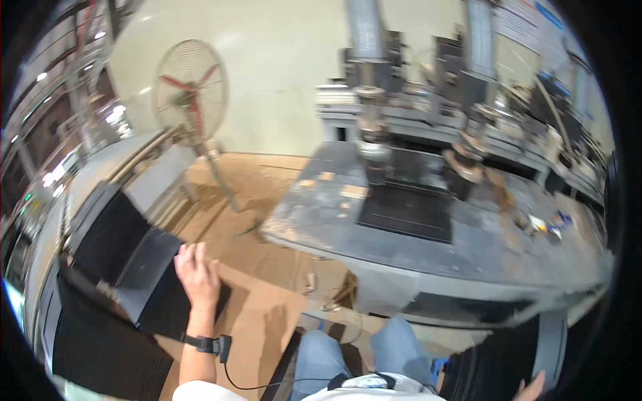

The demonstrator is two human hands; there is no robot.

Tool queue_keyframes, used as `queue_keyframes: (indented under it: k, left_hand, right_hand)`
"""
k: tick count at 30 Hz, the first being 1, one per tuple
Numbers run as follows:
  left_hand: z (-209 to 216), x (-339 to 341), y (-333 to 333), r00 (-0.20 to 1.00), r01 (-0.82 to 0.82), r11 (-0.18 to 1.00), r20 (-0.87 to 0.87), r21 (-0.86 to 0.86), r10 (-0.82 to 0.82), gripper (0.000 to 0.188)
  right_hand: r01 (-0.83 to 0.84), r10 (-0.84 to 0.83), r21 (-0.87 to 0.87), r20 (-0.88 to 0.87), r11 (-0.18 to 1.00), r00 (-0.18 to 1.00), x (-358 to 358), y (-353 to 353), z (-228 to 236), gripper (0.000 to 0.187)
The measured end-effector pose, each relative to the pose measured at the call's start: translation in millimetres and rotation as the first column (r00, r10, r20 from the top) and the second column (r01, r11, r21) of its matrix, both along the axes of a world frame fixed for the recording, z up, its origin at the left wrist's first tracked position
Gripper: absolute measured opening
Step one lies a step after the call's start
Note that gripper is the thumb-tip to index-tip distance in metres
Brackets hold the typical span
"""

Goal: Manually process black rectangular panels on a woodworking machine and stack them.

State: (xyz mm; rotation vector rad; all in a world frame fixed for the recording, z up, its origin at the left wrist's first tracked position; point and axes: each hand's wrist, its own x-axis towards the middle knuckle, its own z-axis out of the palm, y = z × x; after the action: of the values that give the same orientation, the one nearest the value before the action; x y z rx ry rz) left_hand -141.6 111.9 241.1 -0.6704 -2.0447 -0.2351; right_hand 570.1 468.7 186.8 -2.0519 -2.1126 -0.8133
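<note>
On the left, my left hand reaches over a stack of black boards, its fingers spread and slightly bent by the edge of a dark grey board. Whether the fingertips touch it is blurred. My right hand shows only in part at the lower right rim, beside a grey-edged stack of black panels; most of its fingers are cut off. Ahead, a black panel lies flat on the grey machine table, under the machine's upright spindles.
A standing fan with red blades is at the back left. More black boards are stacked at the far left. A brown board lies beside my left knee. Wood scraps and small items litter the machine table.
</note>
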Motion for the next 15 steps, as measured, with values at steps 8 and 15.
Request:
queue_keyframes:
  k: [8, 15]
  left_hand:
    - [-36.8, 70.7, 345.9, 0.578, 0.780, 0.620, 0.477, -0.083, -0.663, 0.059]
    - [-59.7, 96.8, 369.5, 0.555, 0.728, 0.676, 0.675, -0.112, -0.486, 0.085]
  right_hand:
    - [-0.359, 0.381, 0.141, -0.470, 0.923, 0.796, -28.2, -6.8, 2.7, 0.049]
    - [-0.767, 0.841, 0.356, -0.320, 0.534, 0.437, -162.0, 42.4, 75.9, 0.038]
